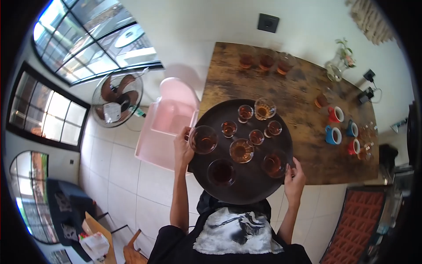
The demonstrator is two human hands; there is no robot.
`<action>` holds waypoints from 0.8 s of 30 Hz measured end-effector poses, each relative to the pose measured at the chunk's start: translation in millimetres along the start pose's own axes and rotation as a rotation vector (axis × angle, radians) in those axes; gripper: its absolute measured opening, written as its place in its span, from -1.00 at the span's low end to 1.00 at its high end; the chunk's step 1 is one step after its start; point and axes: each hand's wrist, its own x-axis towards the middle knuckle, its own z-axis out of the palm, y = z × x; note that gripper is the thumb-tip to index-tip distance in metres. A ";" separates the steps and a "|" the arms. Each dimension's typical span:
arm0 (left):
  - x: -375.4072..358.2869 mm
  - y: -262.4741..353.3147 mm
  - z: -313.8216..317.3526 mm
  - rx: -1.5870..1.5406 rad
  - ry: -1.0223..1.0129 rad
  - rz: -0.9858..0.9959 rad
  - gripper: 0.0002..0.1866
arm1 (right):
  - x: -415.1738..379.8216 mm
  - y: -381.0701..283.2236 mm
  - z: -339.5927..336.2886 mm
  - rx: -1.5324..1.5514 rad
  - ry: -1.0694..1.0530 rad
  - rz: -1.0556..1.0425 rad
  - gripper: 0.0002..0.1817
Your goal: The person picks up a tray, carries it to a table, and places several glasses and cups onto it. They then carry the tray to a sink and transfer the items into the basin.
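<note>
A round dark brown tray (259,191) spans the space in front of my torso, its far part overlapping the wooden table in this view. My left hand (183,147) is closed at the tray's left rim, fingertips right beside a wide glass of dark drink (204,141). On the opposite rim, my right hand (294,177) grips the edge close to another glass (273,164) of amber liquid. Several small glasses stand on the tray, among them a faceted cup (241,151) near the middle and a ribbed glass (265,109) at the far side. A darker glass (221,172) sits nearest me.
The wooden table (303,105) holds three dark-filled glasses (266,60) at the back, a flower vase (336,68), and red and blue mugs (333,134) at right. Left of it stands a pink plastic high chair (167,121), with a fan (118,97) beyond.
</note>
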 end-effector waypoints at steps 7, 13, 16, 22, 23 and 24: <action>44.0 25.5 0.7 0.202 -0.141 0.204 -0.72 | -42.0 -9.3 2.7 -0.043 -0.127 0.264 -0.46; 83.5 50.0 20.5 0.384 -0.282 0.407 -0.72 | -86.0 0.5 48.8 0.273 0.004 0.212 -0.27; 93.9 58.9 30.6 0.510 -0.354 0.507 -0.74 | -100.7 -3.9 78.5 0.496 0.207 0.166 -0.31; 95.9 63.8 32.3 0.610 -0.396 0.572 -0.77 | -104.2 -10.0 90.0 0.727 0.335 0.240 -0.38; 93.7 65.4 31.7 0.510 -0.423 0.435 -0.77 | -104.8 -11.4 90.6 0.712 0.339 0.250 -0.39; 92.6 66.5 29.9 0.411 -0.446 0.297 -0.77 | -105.1 -13.5 91.4 0.698 0.341 0.260 -0.41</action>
